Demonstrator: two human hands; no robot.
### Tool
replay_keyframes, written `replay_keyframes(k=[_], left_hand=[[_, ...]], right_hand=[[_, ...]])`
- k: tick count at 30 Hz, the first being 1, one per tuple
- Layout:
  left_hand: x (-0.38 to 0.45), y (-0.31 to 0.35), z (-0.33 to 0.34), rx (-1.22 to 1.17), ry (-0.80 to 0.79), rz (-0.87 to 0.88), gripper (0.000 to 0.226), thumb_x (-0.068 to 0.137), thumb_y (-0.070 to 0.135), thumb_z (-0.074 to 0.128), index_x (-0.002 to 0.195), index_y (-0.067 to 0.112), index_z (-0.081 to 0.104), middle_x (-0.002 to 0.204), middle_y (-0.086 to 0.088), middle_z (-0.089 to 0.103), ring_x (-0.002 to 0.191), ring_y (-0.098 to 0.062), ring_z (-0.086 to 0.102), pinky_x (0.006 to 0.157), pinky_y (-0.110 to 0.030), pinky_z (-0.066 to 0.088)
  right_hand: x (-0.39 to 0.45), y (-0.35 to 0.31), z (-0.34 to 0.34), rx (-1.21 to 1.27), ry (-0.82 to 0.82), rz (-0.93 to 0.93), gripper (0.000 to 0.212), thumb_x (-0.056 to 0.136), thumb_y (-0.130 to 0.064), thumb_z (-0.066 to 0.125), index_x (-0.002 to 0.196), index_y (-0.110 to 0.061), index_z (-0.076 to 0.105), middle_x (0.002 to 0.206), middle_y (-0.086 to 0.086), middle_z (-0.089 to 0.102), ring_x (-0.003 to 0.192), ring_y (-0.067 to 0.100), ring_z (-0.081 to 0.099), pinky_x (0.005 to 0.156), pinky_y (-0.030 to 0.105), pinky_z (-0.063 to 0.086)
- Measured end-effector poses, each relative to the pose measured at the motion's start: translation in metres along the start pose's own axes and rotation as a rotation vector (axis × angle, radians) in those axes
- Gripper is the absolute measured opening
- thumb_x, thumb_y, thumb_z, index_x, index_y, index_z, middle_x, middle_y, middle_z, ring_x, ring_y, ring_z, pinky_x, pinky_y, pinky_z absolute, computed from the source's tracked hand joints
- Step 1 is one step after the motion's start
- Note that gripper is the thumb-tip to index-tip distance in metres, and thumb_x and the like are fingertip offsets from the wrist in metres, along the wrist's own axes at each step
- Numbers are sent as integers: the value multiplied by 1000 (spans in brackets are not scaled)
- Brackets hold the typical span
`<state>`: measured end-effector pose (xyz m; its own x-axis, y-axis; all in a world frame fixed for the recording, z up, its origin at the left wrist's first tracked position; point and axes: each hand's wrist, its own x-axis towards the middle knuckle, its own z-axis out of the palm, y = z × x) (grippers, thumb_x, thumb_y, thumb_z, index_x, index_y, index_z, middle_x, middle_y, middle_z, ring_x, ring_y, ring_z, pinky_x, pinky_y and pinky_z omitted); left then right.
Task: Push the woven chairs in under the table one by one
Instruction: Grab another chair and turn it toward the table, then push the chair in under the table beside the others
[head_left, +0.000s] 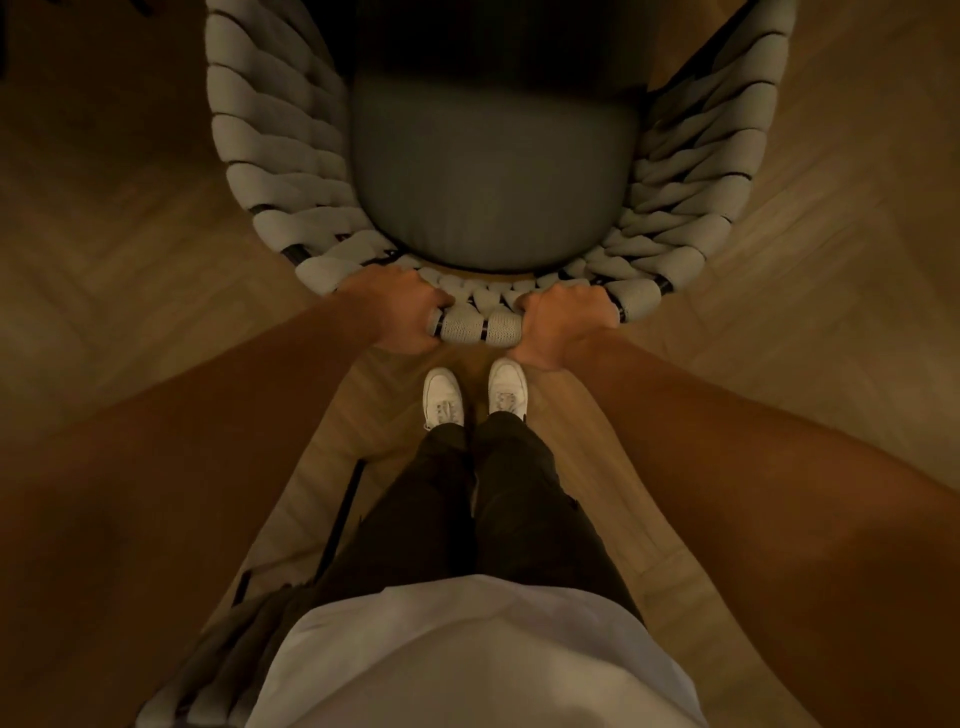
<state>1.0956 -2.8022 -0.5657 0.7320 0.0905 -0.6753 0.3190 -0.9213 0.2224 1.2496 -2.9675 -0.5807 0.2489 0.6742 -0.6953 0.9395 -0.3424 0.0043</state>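
Observation:
A woven chair (270, 150) with thick pale cord wrapped round a dark frame and a grey round seat cushion (491, 176) stands right in front of me, seen from above. My left hand (397, 312) grips the top rail of its backrest left of centre. My right hand (566, 317) grips the same rail right of centre. The front of the seat runs into a dark shadow at the top of the view, where the table's dark edge (493, 36) covers it.
Wooden herringbone floor (805, 260) lies on both sides of the chair. Part of another woven chair (218, 654) shows at my lower left, close behind my left leg. My white shoes (475, 389) stand just behind the backrest.

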Motion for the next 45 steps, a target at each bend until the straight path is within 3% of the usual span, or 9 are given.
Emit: replay_keyframes(k=[4,8,14,18,21,24,28,42,45], left_hand=[[-9,5,6,-11,101,-81,56,79,70,47,128,45,59,114,7,70,101,-22,66,86,-40,54],[-18,15,18,-5,252,-158,40,84,55,60,117,34,67,107,3,71,98,-21,65,86,-37,50],[-43,26,41,-164,394,-199,57,88,44,64,139,22,52,141,-5,55,136,-24,44,121,-44,18],[-74,31,50,-255,444,-223,68,91,30,63,153,18,37,159,-7,34,151,-27,20,123,-42,5],[-98,34,63,-338,480,-296,72,95,28,60,158,20,26,166,-4,18,154,-24,8,123,-42,8],[-132,36,87,-464,518,-422,69,97,29,59,157,19,27,166,-5,17,153,-25,13,123,-43,11],[-190,39,138,-602,618,-613,63,96,25,61,153,14,36,163,-10,26,151,-29,23,121,-44,17],[-371,150,338,-764,725,-1470,68,92,27,60,153,15,33,166,-12,15,154,-31,3,125,-49,3],[-379,176,359,-922,793,-1632,78,92,29,59,158,11,21,167,-13,6,154,-30,-2,125,-48,4]], right_hand=[[-2,-1,0,25,20,-7,56,79,-70,57,115,-27,65,97,2,65,87,26,63,68,38,41],[-4,-3,-4,67,-26,27,60,81,-64,60,128,-27,60,113,5,66,99,29,65,74,40,46],[-7,-8,-20,146,-204,12,64,85,-48,65,142,-23,51,129,7,61,114,30,60,92,44,51],[-12,-23,-42,159,-256,-129,86,87,-45,69,158,-20,27,151,14,46,130,34,52,103,46,48],[-15,-49,-61,137,-169,-267,98,90,-48,67,162,-18,8,165,14,24,146,36,33,120,50,28],[-19,-90,-79,64,-19,-410,99,91,-43,65,162,-16,2,170,11,3,154,32,13,126,50,8],[-31,-156,-88,0,145,-539,99,91,-37,66,163,-16,3,170,10,-2,156,28,4,127,47,3],[-133,-397,7,-483,-18,-1019,103,92,-34,69,163,-17,-4,169,11,-10,156,27,-2,126,43,-2],[-156,-441,28,-600,-58,-1159,103,92,-29,68,162,-17,-6,169,12,-13,156,28,-5,125,42,-5]])
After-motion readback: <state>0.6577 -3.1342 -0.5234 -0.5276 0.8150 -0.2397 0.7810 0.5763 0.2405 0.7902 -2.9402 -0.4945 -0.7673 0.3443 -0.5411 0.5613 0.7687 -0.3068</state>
